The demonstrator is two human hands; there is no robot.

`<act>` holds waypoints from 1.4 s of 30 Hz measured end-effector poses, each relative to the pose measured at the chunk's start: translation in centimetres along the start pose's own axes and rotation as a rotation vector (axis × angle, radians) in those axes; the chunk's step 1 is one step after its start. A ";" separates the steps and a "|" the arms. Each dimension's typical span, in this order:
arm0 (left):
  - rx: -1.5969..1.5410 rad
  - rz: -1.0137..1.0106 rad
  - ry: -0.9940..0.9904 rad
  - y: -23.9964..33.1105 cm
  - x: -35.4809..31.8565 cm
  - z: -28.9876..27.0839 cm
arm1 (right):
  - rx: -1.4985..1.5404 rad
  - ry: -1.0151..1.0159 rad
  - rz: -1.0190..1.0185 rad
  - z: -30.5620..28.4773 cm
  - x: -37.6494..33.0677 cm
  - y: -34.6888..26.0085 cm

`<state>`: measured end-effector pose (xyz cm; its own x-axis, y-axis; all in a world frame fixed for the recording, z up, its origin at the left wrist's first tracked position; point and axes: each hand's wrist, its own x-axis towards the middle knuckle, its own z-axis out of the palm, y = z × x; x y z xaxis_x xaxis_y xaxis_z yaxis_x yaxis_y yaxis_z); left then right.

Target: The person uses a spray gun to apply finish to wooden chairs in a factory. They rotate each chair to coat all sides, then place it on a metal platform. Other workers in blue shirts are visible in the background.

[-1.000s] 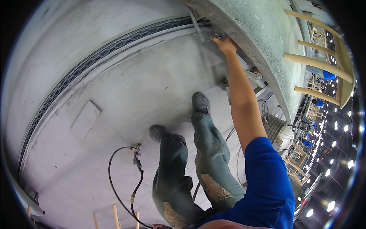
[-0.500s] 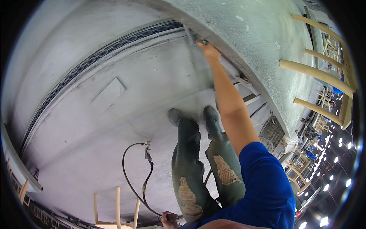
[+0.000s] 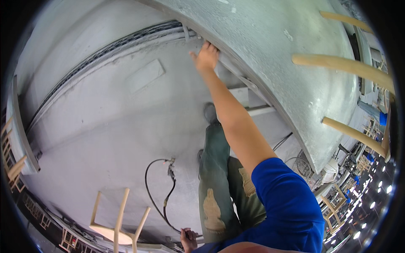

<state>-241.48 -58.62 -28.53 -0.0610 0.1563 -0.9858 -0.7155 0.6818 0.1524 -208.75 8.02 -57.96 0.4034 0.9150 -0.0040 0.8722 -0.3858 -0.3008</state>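
Observation:
My right hand (image 3: 206, 57) reaches far forward to the edge of the grey tabletop (image 3: 270, 59). Its thumb stands out and its fingers lie at that edge, the tips partly hidden; nothing shows in its grasp. Low in the view, my left hand (image 3: 188, 239) is closed round a thin black hose (image 3: 148, 192). That hose loops forward over the pale floor to a metal fitting (image 3: 171, 168) with a bit of red on it.
Light wooden legs (image 3: 344, 67) rise off the tabletop at right. A wooden chair frame (image 3: 112, 234) stands at lower left. A dark chain track (image 3: 105, 55) curves across the far left. A flat rectangular plate (image 3: 145, 76) lies on the floor, beyond my shoes (image 3: 209, 113).
My right hand has shifted left along the tabletop edge, and its thumb now stands out. My legs have turned and stepped. My left hand keeps its hold on the hose.

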 end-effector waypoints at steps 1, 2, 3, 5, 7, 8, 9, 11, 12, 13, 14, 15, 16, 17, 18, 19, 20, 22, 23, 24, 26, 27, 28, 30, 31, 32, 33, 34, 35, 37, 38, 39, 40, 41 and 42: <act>0.037 0.058 0.161 -1.1 -1.1 -0.3 | -0.012 -0.012 -0.068 -0.9 -3.9 -0.4; 0.046 0.064 0.150 -1.5 -2.1 -0.7 | 0.030 -0.098 -0.238 -2.5 -8.4 -0.6; 0.050 0.064 0.154 -2.0 -3.7 -1.2 | 0.068 -0.198 -0.404 -4.5 -14.4 -0.9; 0.070 0.090 0.166 -2.5 -6.0 -2.1 | 0.125 -0.347 -0.705 -10.4 -24.6 1.0; 0.128 0.139 0.115 -3.4 -8.6 -2.7 | 0.038 -0.560 -0.712 -17.1 -30.7 5.8; 0.176 0.125 0.124 -3.9 -10.5 -3.4 | 0.044 -0.670 -0.599 -21.1 -34.2 8.3; 0.221 0.117 0.124 -4.5 -12.7 -4.1 | -0.027 -0.736 -0.465 -25.3 -38.0 10.9; 0.347 0.124 0.089 -5.4 -16.7 -5.9 | -0.129 -0.877 -0.213 -32.8 -43.7 16.0; 0.444 0.152 0.154 -5.8 -18.0 -6.4 | -0.122 -0.888 -0.072 -36.4 -46.2 18.3; 0.541 0.277 0.107 -5.7 -18.3 -6.9 | -0.123 -0.895 0.072 -39.3 -48.5 20.2; 0.644 0.233 0.176 -5.4 -19.3 -8.4 | -0.081 -0.864 0.113 -42.2 -51.0 22.4; 0.708 0.159 0.231 -4.9 -19.2 -9.6 | -0.072 -0.844 0.181 -44.5 -52.6 24.2; 0.729 0.152 0.234 -4.5 -19.1 -11.0 | 0.007 -0.750 0.198 -46.6 -54.5 25.6; 0.657 0.115 0.209 -4.2 -18.9 -12.7 | 0.000 -0.692 0.276 -49.0 -56.6 27.1; 0.680 0.091 0.210 -3.9 -17.8 -14.2 | 0.138 -0.677 0.388 -51.4 -58.5 28.3; 0.684 0.101 0.190 -3.7 -16.6 -15.8 | 0.242 -0.671 0.539 -53.6 -61.0 28.8; 0.716 0.086 0.077 -3.4 -15.4 -17.4 | 0.314 -0.643 0.738 -55.0 -62.2 29.4; 0.836 0.214 -0.054 -3.6 -12.0 -19.9 | 0.414 -0.549 0.748 -57.7 -66.4 29.3; 0.888 0.283 -0.115 -3.9 -10.6 -21.1 | 0.418 -0.499 0.813 -59.6 -68.9 29.6; 0.691 0.196 -0.130 -3.6 -9.2 -22.2 | 0.415 -0.517 0.756 -60.7 -70.4 29.7; 0.242 -0.195 -0.005 -2.1 -7.3 -23.7 | 0.313 -0.502 0.617 -62.5 -72.2 28.8; 0.204 -0.221 0.024 -1.4 -6.7 -23.9 | 0.217 -0.485 0.552 -63.3 -72.5 28.2; 0.196 -0.205 0.015 -0.7 -6.4 -24.3 | 0.214 -0.453 0.528 -64.4 -72.7 27.6; 0.203 -0.154 -0.002 0.8 -6.3 -24.0 | 0.248 -0.419 0.589 -66.8 -71.4 26.6; 0.204 -0.151 -0.016 1.4 -6.3 -23.6 | 0.138 -0.368 0.547 -68.0 -70.4 26.3; 0.218 -0.140 -0.015 2.2 -6.4 -23.1 | 0.019 -0.315 0.527 -69.4 -69.5 26.2; 0.263 -0.138 -0.023 2.8 -6.6 -22.5 | -0.103 -0.272 0.551 -71.0 -69.0 26.3; 0.313 -0.134 -0.041 3.7 -6.4 -21.6 | -0.088 -0.260 0.552 -72.6 -68.1 27.1; 0.377 -0.128 -0.052 4.7 -6.4 -20.8 | -0.071 -0.250 0.576 -74.2 -67.2 28.2; 0.516 -0.102 -0.079 6.9 -7.2 -19.3 | 0.042 -0.121 0.494 -76.7 -66.6 30.1; 0.589 -0.070 -0.090 8.5 -7.9 -18.7 | 0.114 -0.088 0.546 -77.1 -67.7 30.3; 0.650 -0.044 -0.102 9.9 -8.9 -17.8 | 0.183 -0.040 0.566 -77.5 -67.1 31.2; 0.710 -0.014 -0.105 11.3 -10.0 -16.4 | 0.248 0.019 0.589 -78.2 -65.5 33.1; 0.784 0.021 -0.100 12.4 -11.4 -14.6 | 0.097 0.135 0.581 -78.3 -64.2 34.9; 0.863 0.052 -0.101 13.6 -12.3 -12.1 | 0.276 0.179 0.658 -77.9 -63.0 37.0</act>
<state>-258.88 -59.92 -15.22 0.0120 0.2366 -0.9715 0.0668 0.9692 0.2369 -180.38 -73.05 5.45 0.8788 0.4624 -0.1179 0.3424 -0.7832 -0.5190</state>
